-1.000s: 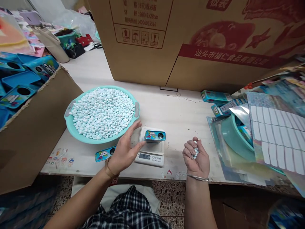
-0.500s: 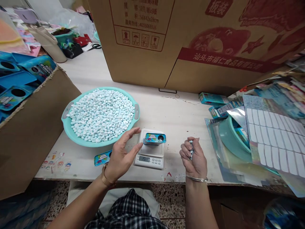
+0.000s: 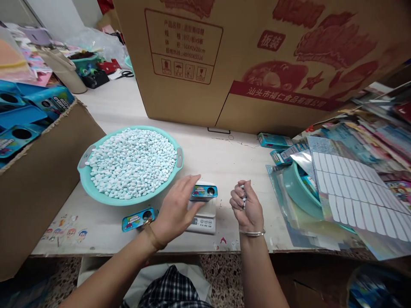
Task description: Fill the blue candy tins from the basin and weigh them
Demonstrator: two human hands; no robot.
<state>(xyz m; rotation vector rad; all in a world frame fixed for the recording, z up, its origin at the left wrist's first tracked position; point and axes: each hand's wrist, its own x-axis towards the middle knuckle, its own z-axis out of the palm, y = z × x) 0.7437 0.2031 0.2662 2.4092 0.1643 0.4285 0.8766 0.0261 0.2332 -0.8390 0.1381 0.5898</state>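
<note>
A small blue candy box [image 3: 203, 192] with a round hole sits on a white digital scale [image 3: 204, 219] near the table's front edge. My left hand [image 3: 176, 209] reaches onto the box's left end, thumb and fingers closing round it and covering the scale's display. My right hand [image 3: 245, 206] is a loose fist just right of the scale, holding several pale blue candies [image 3: 243, 194]. A teal basin [image 3: 86, 188] heaped with the same candies stands to the left. A second blue box [image 3: 138, 218] lies flat by my left wrist.
A big printed cardboard carton [image 3: 257, 55] walls the back of the table. An open carton [image 3: 48, 171] of blue boxes stands at left. At right lie label sheets [image 3: 353, 179], foil bags, a teal bowl [image 3: 293, 192] and two small boxes [image 3: 276, 140].
My left hand moved right onto the box on the scale, now hiding the display. My right fist turned over, closed tighter on the candies and came nearer the scale. The camera shifted slightly.
</note>
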